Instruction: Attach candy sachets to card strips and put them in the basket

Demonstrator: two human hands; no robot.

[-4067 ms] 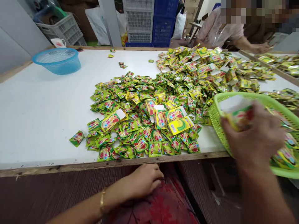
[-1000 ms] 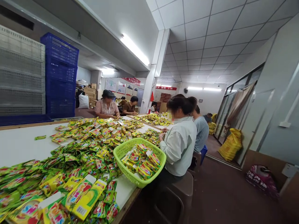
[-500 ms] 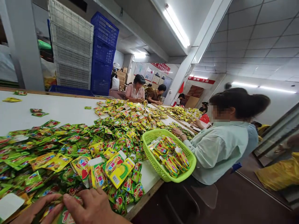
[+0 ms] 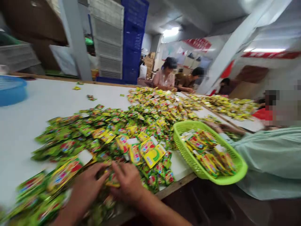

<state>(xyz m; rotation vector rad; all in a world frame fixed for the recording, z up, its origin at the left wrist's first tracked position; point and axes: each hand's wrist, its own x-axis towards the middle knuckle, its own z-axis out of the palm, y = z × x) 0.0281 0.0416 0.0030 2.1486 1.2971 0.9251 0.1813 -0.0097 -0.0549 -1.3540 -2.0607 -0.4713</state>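
Note:
My left hand [image 4: 86, 185] and my right hand [image 4: 129, 180] meet low in the head view, over a heap of small green packets [image 4: 77, 125]. Between their fingertips is a small yellow-green box [image 4: 113, 179], pinched from both sides; the fingers cover most of it. Left of my left hand lies a yellow and green carton [image 4: 67, 172] with its white flap up. Just beyond my right hand, several flat yellow cartons [image 4: 152, 153] rest on the heap, some with white flaps showing.
A lime-green basket [image 4: 185, 157] with filled boxes stands at the table's right edge. Beside it sits a co-worker in a pale green sleeve [image 4: 270, 160]. A blue basket [image 4: 11, 91] is at the far left. Stacked blue crates [image 4: 134, 40] rise behind the white table [image 4: 54, 94].
The view has swung left, so the heap and lime-green basket appear farther right and the blue basket shows. Both my hands still hold the small box, now more fully in sight.

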